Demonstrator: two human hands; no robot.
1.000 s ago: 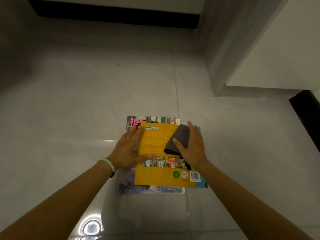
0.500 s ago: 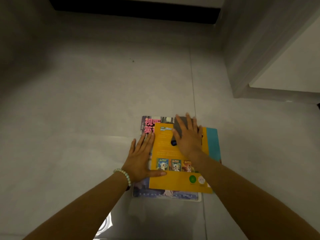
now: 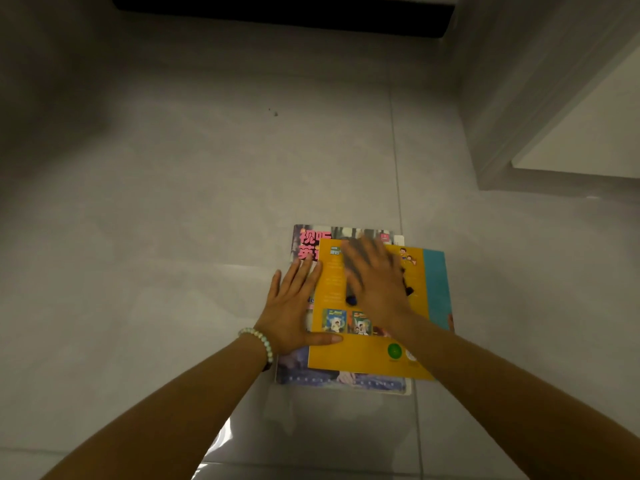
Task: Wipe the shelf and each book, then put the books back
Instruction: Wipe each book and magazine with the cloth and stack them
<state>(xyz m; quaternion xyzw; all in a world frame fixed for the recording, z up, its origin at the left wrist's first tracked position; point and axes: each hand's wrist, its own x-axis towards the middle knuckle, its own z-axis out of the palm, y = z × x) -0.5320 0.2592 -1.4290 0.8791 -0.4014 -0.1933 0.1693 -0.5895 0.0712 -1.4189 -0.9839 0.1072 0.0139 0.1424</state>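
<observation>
Yellow book (image 3: 367, 358): lies on a second book (image 3: 311, 240) on the floor, not on any shelf.
Right hand (image 3: 377, 282): flat, fingers straight, pressing the dark cloth (image 3: 351, 299); it has swept from mid-cover up to the top edge, blurring.
Left hand (image 3: 294, 313): fingers spread and straight, still pinning the left edge.
Meaning: this cover seems nearly wiped; the lower book waits.
Floor (image 3: 173, 237): glossy grey tiles.
Room: pale cabinet (image 3: 588, 133) on the right.

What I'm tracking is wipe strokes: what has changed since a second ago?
The right hand, pressing the dark cloth flat, swept leftward across the yellow book, from its right side to its upper middle. Nothing was picked up or released. The left hand stayed flat at the book's left edge; the magazine beneath stayed put.
</observation>
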